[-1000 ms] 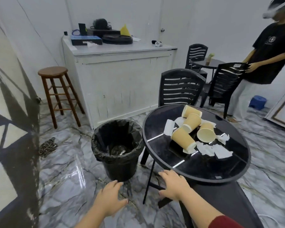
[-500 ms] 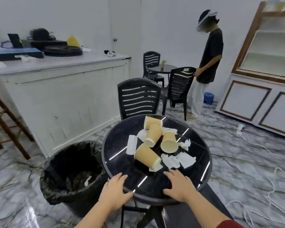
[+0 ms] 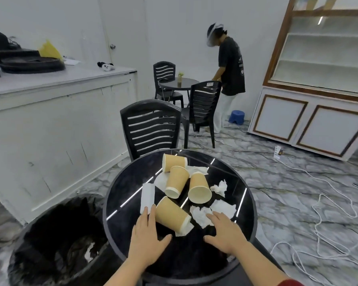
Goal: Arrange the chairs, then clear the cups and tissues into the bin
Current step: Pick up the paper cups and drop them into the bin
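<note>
Head view: clearing begins. Left hand (image 3: 147, 242) and right hand (image 3: 225, 232), fingers spread and empty, reach the nearest paper cup (image 3: 172, 215) and crumpled tissue (image 3: 201, 216) on the round table (image 3: 122, 203); next, grasp, then drop into bin (image 3: 56, 244) at left.

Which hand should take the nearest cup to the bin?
Left. The left hand already has fingertips at the nearest cup, and the bin stands on that same side. The right hand lies over the tissues, farther from the bin.
</note>
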Motion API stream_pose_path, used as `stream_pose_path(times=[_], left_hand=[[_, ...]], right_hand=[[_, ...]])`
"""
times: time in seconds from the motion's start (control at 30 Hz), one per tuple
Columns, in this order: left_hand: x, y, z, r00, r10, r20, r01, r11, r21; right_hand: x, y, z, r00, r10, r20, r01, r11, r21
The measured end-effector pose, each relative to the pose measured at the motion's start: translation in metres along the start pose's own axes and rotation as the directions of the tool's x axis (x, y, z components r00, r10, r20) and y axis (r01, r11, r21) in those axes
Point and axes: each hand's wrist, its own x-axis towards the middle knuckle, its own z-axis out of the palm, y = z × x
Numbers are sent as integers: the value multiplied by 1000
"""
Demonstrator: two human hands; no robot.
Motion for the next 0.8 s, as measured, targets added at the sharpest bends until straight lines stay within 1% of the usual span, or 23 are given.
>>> stream_pose_path(times=[0.13,0.27,0.33,0.47,0.6,0.73,0.8], left_hand=[[26,0,-9,998,58,15,-58,998,-32],[49,8,-13,993,111,46,-104,986,-131],[56,11,-12,989,133,62,-122,981,-152],[66,14,-4,986,145,80,-134,982,-133],[66,19,3,978,146,149,-128,984,-124],[70,25,9,984,137,114,-131,990,-54],[73,31,10,990,94,103,-92,995,-31]], right_hand=[[16,-12,-8,997,34,-71,-29,998,59],[35,-24,-20,986,68,-151,-52,993,108],[46,-31,-24,980,90,-179,-66,988,138],[63,-43,-29,970,132,-206,-94,978,184],[74,-45,-30,965,167,-204,-123,969,213],[87,-44,-33,964,182,-193,-137,964,226],[95,-40,-35,965,182,-188,-138,965,225]])
